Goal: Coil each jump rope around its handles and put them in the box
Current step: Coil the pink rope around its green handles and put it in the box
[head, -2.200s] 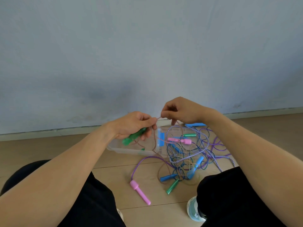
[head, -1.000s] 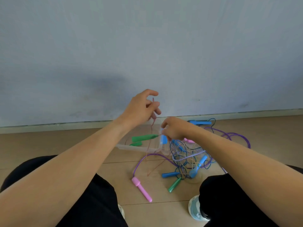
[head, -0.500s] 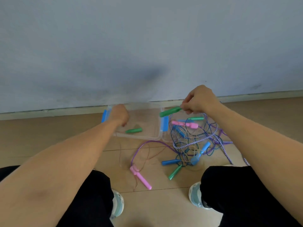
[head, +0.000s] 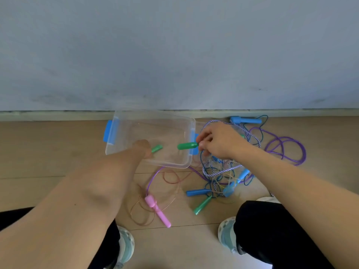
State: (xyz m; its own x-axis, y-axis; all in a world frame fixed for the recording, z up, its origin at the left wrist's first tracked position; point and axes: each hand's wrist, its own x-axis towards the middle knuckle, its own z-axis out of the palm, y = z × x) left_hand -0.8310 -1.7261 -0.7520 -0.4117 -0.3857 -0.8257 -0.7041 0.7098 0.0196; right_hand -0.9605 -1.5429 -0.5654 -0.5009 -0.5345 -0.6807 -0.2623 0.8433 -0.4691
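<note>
A person sits on a pale wooden floor (head: 48, 152) facing a grey-blue wall (head: 174, 51), legs in black trousers spread to either side and light blue shoes showing near the bottom edge. Between the knees and the wall stands a clear plastic storage box (head: 124, 133) with blue clip latches on its left and right ends. The right hand (head: 219, 142) hovers at the box's right end, its fingers curled and pinching one end of a green plastic jump rope handle (head: 187, 146), which points left over the box's right rim. The left hand (head: 142, 147) reaches into the near part of the box; it is seen from behind and blurred, so how its fingers lie cannot be told. Just right of it, inside the box, a second green handle (head: 157, 148) pokes out. A thin coppery-brown rope (head: 171, 179) lies in loose loops on the floor just near of the box. To the right lies a tangle of ropes (head: 223, 171): a purple-and-white striped cord, dark blue and purple cords, with blue handles and another green handle (head: 203, 204) among them. A pink handle (head: 158, 213) on a purple cord lies nearer the person.
</note>
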